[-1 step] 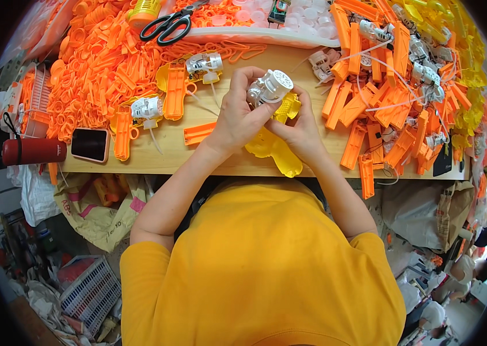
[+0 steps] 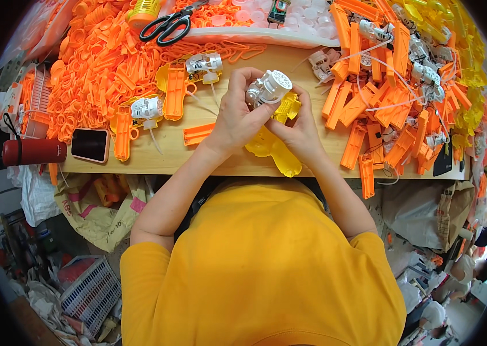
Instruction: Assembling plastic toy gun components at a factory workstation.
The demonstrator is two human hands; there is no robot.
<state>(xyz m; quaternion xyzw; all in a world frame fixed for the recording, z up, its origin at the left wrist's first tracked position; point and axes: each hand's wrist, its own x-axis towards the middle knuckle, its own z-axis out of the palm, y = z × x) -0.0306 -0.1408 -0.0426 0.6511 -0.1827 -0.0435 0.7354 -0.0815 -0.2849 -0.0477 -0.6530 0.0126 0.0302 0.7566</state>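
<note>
Between the fingers and thumb of my left hand (image 2: 240, 112) is a white cylindrical plastic motor unit (image 2: 270, 87), its round slotted end tilted up. My right hand (image 2: 299, 130) grips a yellow translucent plastic shell (image 2: 275, 149) just below and beside the unit. The shell's rounded end points toward me over the table's front edge. Both hands nearly meet, and my fingers hide where unit and shell come together. Left of my left wrist lies a loose orange battery case (image 2: 198, 134). Farther left are two orange cases with white units attached (image 2: 148, 108).
Orange plastic parts (image 2: 96, 69) heap up at the left, with black-handled scissors (image 2: 168, 26) behind. A phone (image 2: 90, 145) and red flask (image 2: 35, 151) lie at the front left. Orange cases with wired white units (image 2: 390, 104) pile at the right, beside yellow shells (image 2: 468, 109).
Almost nothing differs. The white motor unit and the yellow shell have shifted very slightly to the left in my hands.
</note>
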